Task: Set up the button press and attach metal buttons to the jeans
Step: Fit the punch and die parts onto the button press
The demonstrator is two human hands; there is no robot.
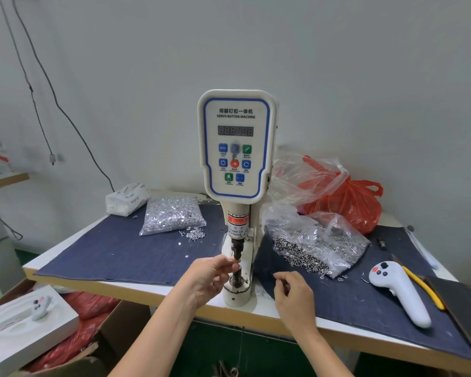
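Left hand [207,278] pinches something tiny, indistinct, at the press die [235,281]; right hand [292,291] curled, contents hidden.

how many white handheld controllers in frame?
2. One controller lies on the denim cloth at the table's right; the boxed controller sits in a white box lower left. Others may be hidden.
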